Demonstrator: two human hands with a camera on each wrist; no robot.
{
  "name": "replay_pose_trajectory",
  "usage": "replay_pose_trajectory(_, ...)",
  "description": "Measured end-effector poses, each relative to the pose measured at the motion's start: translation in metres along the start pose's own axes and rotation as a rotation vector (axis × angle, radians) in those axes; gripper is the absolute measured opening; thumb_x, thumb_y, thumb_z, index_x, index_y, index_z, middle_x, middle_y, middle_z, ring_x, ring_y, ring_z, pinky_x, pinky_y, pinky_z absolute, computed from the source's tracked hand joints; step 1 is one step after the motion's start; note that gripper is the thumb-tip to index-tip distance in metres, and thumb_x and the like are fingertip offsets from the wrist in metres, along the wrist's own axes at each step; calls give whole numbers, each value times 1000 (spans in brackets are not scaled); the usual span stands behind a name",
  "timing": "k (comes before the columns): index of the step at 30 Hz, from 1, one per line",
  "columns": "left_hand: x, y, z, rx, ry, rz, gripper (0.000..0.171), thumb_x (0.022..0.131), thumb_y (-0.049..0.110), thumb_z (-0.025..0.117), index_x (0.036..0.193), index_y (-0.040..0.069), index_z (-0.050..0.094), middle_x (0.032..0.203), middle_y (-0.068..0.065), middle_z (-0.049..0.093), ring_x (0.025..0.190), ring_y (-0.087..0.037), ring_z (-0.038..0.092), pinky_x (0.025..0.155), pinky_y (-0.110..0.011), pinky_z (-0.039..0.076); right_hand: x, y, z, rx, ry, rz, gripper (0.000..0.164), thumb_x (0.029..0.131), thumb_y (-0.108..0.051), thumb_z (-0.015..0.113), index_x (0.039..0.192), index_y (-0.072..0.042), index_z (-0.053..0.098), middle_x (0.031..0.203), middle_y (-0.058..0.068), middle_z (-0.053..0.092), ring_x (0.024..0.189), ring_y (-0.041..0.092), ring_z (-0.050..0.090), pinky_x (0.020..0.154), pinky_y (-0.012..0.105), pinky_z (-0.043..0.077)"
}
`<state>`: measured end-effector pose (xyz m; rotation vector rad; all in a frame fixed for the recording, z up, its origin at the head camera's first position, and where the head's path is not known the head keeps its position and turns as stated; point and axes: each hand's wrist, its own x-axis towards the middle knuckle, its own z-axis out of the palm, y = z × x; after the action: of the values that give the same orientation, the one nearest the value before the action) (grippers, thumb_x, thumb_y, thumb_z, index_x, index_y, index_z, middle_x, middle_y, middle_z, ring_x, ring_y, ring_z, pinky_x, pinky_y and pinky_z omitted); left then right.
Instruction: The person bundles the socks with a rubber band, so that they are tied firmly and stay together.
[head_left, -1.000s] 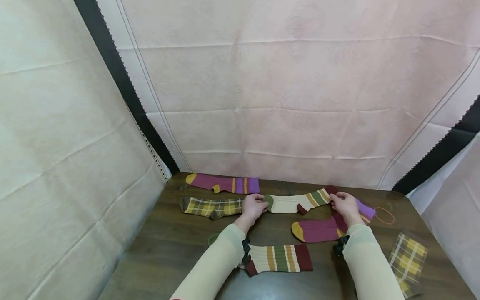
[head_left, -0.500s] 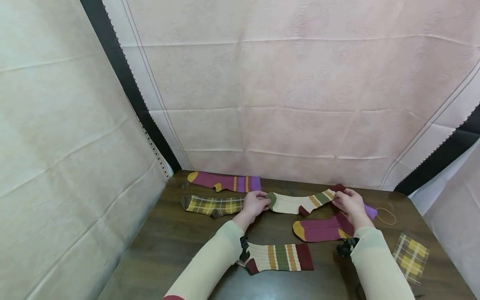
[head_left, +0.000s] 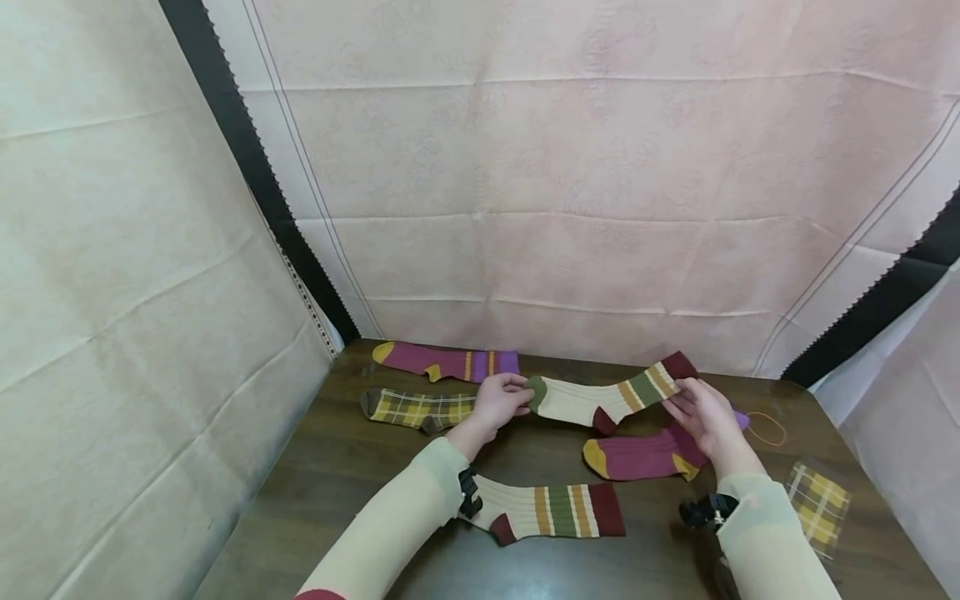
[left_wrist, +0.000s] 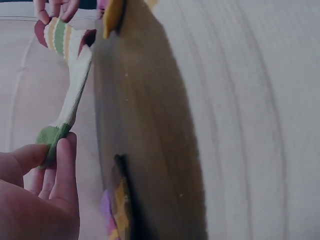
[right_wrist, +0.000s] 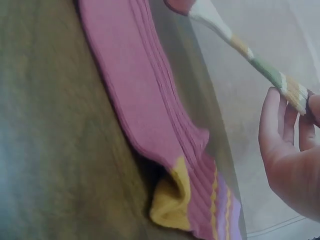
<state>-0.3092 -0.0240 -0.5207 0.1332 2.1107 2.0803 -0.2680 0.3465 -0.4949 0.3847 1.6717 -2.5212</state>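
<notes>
A cream sock (head_left: 573, 402) with a green toe, striped leg and maroon cuff is stretched between both hands, raised off the table in the wrist views. My left hand (head_left: 501, 404) pinches the green toe (left_wrist: 52, 137) between thumb and fingers. At the other end, my right hand (head_left: 705, 417) pinches the sock's striped leg near the cuff (right_wrist: 295, 95). Below the right hand lies a plum sock (head_left: 645, 458) with yellow toe and heel, its purple cuff partly hidden behind that hand. A matching cream striped sock (head_left: 555, 510) lies nearer me, its toe end covered by the left forearm.
At the back left lies another plum sock (head_left: 457, 362). In front of it is a yellow plaid sock (head_left: 423, 410), partly behind the left hand. A second plaid sock (head_left: 817, 504) lies at the right, and an orange loop (head_left: 768, 429) at the back right. Fabric walls enclose the table.
Both hands have lifted the cream sock higher off the table. The left hand has shifted slightly left, and the right hand's hold has slid below the maroon cuff, which now shows fully.
</notes>
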Motion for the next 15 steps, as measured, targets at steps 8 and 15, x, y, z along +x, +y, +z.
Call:
replay_pose_trajectory(8, -8, 7, -17, -35, -37, 19, 27, 100, 6, 74, 125, -4, 70, 108, -13, 72, 87, -20, 73, 87, -46, 64, -16, 10, 9, -53, -56, -46, 32, 110, -26, 62, 132, -12, 43, 103, -8, 73, 97, 8, 74, 95, 30, 60)
replay_pose_trajectory(15, -21, 13, -36, -14, -89, 19, 30, 101, 8, 74, 127, -4, 69, 106, -12, 74, 81, -18, 73, 87, -48, 64, -34, 20, 17, -137, -86, -65, 14, 109, -13, 64, 122, -11, 59, 103, -2, 75, 95, 12, 75, 96, 33, 60)
